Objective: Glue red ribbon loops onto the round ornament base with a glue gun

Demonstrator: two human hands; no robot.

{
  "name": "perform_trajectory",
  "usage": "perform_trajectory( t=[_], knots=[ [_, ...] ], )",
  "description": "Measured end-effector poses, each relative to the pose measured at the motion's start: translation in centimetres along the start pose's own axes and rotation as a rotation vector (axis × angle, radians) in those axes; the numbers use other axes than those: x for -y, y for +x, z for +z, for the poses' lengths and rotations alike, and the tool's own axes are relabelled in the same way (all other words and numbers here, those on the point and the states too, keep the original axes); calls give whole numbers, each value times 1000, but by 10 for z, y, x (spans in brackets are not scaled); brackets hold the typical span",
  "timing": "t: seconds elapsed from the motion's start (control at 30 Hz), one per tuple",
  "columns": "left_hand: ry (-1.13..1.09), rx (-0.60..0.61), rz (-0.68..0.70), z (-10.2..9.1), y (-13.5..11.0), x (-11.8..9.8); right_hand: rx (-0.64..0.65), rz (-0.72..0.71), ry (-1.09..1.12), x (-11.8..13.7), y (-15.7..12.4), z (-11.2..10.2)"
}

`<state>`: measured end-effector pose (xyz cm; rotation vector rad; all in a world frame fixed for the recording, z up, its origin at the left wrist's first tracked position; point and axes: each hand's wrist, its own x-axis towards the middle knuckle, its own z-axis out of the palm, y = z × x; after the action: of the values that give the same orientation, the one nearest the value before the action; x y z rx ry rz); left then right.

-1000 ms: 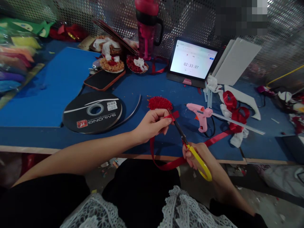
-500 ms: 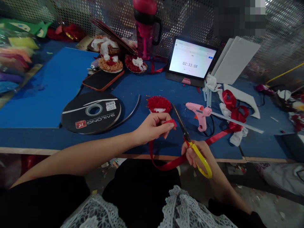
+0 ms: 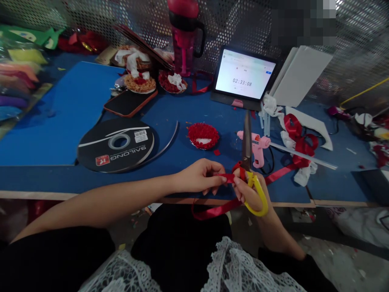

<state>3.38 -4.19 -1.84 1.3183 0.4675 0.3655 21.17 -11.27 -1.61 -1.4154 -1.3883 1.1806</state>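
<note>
Between the fingertips of my left hand [image 3: 208, 177] and my right hand [image 3: 251, 188], a red ribbon [image 3: 217, 210] is pinched; its loop hangs past the table edge. My right hand also carries yellow-handled scissors [image 3: 257, 194], blades pointing up and away from me. A bit of ribbon lies over the scissors near the pivot. Beyond my left hand rests a small round piece covered in red crumbly bits [image 3: 203, 136], with a white patch on its near side. A small red scrap [image 3: 216, 152] lies beside it. Behind the scissors is a pink glue gun [image 3: 257, 152].
A black ribbon reel [image 3: 138, 156] lies at the left, near a phone [image 3: 130, 103]. At the back stand decorated round pieces [image 3: 140, 83], a pink bottle [image 3: 183, 48] and a tablet [image 3: 244, 75]. Tangled red ribbon [image 3: 304, 146] and glue sticks [image 3: 266, 123] are on the right.
My left hand has drawn back toward me and my right hand has come up to meet it at the ribbon. The scissors have swung more upright. A red scrap now lies on the table.
</note>
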Motion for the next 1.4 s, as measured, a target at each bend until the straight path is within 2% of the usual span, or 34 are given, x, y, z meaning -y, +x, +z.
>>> perform_trajectory(
  t=[0.13, 0.27, 0.4, 0.57, 0.7, 0.93, 1.07, 1.4],
  knots=[
    [21, -51, 49, -3, 0, -2, -28, -94, 11, -7, 1, -12],
    [-15, -169, 145, -5, -1, -5, 107, -162, -23, -18, -3, -24],
    [-92, -313, 258, -7, 0, -5, 208, -112, -86, -25, -9, -33],
    [-193, -405, 337, -8, 3, -3, 345, -105, -226, -13, -18, -44],
    [-241, -437, 383, -7, 3, -4, 388, -160, -444, 3, -22, -50],
    [-294, -518, 417, -10, 4, -6, 448, -226, -669, 8, -23, -49],
    [-292, -528, 416, -11, 4, -6, 446, -274, -688, 12, -23, -43],
    [-198, -458, 369, -8, 1, -9, 403, -212, -606, 13, -17, -38]
  ],
)
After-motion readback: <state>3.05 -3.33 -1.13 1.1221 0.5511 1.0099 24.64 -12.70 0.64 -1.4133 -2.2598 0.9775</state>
